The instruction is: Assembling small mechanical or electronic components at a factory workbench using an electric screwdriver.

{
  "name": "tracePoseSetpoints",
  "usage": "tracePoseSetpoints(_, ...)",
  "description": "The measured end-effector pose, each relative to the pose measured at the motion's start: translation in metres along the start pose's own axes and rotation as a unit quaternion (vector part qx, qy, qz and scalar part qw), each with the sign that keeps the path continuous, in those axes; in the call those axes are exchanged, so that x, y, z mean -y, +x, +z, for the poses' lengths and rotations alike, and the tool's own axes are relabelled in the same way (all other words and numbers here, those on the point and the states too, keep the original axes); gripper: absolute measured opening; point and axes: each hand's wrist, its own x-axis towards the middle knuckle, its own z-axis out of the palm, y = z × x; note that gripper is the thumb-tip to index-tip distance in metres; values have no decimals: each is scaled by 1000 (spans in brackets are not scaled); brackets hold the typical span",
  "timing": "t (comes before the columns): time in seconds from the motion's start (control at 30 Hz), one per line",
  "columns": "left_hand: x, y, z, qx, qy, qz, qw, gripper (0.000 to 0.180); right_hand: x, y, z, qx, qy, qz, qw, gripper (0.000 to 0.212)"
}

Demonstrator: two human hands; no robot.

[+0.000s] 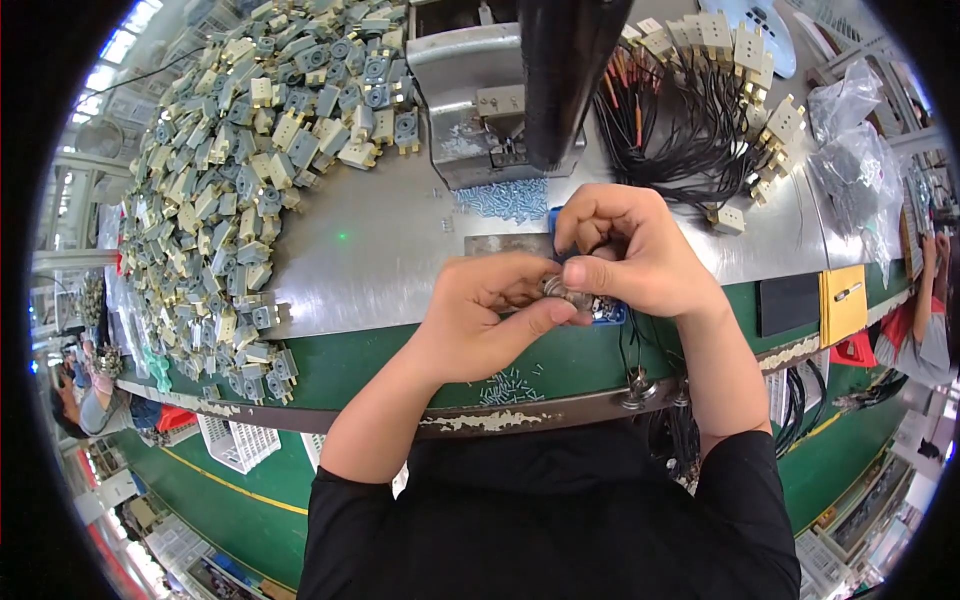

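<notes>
My left hand (470, 315) and my right hand (645, 255) meet in front of me above the bench. Between their fingertips they pinch a small round metallic part (560, 288), largely covered by fingers. Beneath my right hand shows a blue tray (611, 314) with small bits in it. A flat metal plate (490, 243) lies just beyond my left hand. Farther off is a heap of small bluish screws (510, 200). Loose silver screws (508, 388) are scattered nearer to me. Round metal pieces on black cables (638, 388) rest at the bench edge below my right hand.
A large heap of grey and cream plastic blocks (230, 190) covers the left side. A metal machine (470, 100) with a dark column (565, 80) stands ahead. Black cables (660, 150) with cream blocks, a yellow notebook (843, 305) and clear plastic bags (855, 170) lie right. People work at both sides.
</notes>
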Motion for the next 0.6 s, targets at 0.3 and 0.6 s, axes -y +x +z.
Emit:
tracePoseSetpoints(0.3,17,0,-14,-67,-415,-114,900,30,2,-4,4,-27,-252,-202,946,34)
tracePoseSetpoints(0.6,5,12,5,-239,190,24,952,23,-3,-4,10,-5,-149,-127,981,46)
